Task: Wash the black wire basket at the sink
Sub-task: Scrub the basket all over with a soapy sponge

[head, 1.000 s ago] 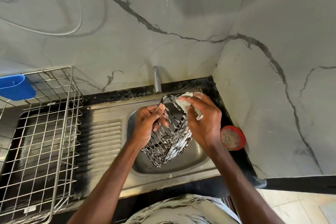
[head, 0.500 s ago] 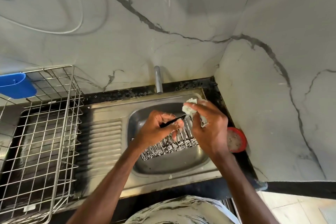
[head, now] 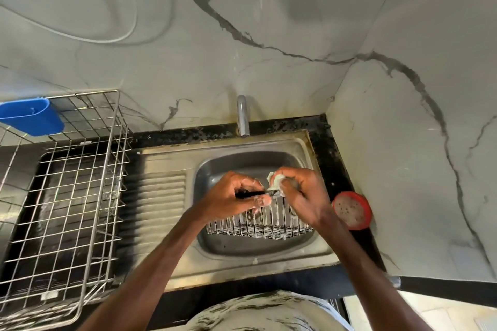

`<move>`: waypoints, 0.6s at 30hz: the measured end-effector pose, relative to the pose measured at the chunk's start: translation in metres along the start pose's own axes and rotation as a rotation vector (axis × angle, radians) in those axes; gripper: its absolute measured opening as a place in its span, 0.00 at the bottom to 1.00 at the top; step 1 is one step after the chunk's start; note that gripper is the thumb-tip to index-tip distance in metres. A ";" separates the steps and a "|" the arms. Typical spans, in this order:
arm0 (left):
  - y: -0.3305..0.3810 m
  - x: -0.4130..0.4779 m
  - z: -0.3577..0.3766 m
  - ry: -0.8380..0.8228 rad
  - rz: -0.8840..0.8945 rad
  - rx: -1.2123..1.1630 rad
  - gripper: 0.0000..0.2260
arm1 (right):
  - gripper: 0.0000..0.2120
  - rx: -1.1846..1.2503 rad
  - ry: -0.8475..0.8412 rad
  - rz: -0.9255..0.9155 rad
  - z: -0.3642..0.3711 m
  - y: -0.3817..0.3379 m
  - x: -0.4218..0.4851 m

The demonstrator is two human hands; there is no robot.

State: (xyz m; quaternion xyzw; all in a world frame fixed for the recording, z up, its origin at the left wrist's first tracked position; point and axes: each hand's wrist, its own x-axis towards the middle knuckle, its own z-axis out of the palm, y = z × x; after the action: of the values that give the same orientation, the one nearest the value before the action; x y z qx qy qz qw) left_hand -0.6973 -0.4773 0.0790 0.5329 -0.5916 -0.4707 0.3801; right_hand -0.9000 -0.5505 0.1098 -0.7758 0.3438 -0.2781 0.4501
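Marble-look wall corner, steel sink (head: 242, 248) set in dark surface. Black wire basket (head: 258, 227) hanging over basin, foamy, rim up. Left hand (head: 231, 196) gripping top rim wire, fingers (head: 248, 183) curled round it. Right hand (head: 305, 196) pinching pale scrub pad (head: 275, 179), pressing it on rim. Soaping step seemingly under way. No water showing at tap (head: 242, 115); next move likely calling for turning basket, scrubbing other wires, then rinsing.

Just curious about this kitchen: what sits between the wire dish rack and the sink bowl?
The ribbed steel draining board lies between dish rack and sink bowl, shown in the head view.
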 end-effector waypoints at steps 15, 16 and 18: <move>-0.068 -0.042 0.013 0.105 -1.166 -1.003 0.70 | 0.11 -0.127 0.158 -0.113 -0.004 -0.010 0.005; -0.065 -0.042 0.014 0.049 -1.151 -1.183 0.71 | 0.13 -0.158 0.188 -0.184 -0.003 -0.012 0.000; -0.058 -0.038 0.018 0.030 -1.079 -1.376 0.66 | 0.14 -0.189 0.208 -0.278 -0.002 -0.013 -0.007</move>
State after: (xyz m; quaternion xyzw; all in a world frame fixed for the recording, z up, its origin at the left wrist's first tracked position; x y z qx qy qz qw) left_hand -0.6937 -0.4365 0.0204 0.3986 0.1619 -0.8319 0.3505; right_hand -0.9022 -0.5409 0.1215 -0.8216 0.3026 -0.3828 0.2947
